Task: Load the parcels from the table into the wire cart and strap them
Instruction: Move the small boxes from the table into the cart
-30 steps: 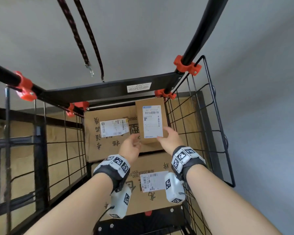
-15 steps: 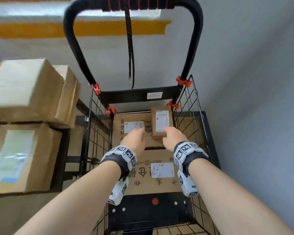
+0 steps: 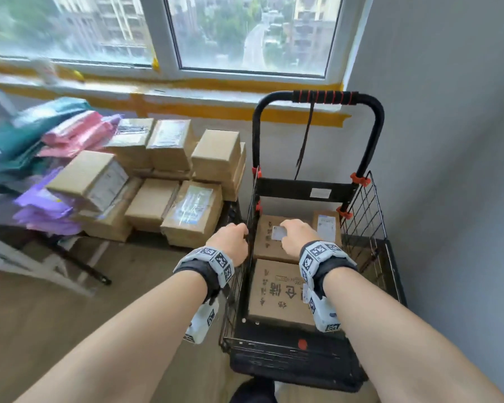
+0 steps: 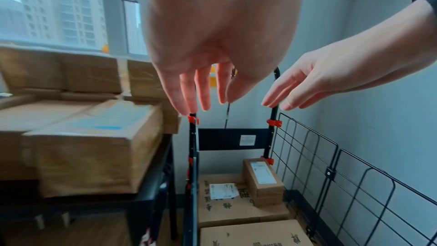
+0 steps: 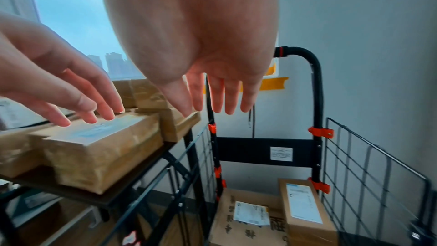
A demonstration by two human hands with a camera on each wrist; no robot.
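The black wire cart point(image 3: 373, 216) stands against the grey wall. It holds two large cardboard boxes, one at the back point(image 3: 266, 248) and one at the front point(image 3: 277, 298). A small labelled parcel point(image 3: 328, 228) lies on the back box by the right wire wall, also seen in the left wrist view point(image 4: 262, 177). My left hand point(image 3: 230, 238) hovers over the cart's left rim, and my right hand point(image 3: 297, 237) over the back box. Both hold nothing, with straight, relaxed fingers point(image 4: 196, 91) point(image 5: 212, 93). A dark strap point(image 3: 304, 141) hangs from the cart handle.
Several cardboard parcels point(image 3: 192, 210) are stacked on a black table point(image 3: 233, 210) just left of the cart. Pink, purple and green soft bags point(image 3: 58, 135) are piled farther left. A window sill runs behind; bare floor lies in front of the table.
Both hands let go of the small parcel, which stays on the back box. They rose out of the cart, and my view pulled back and up to take in the table.
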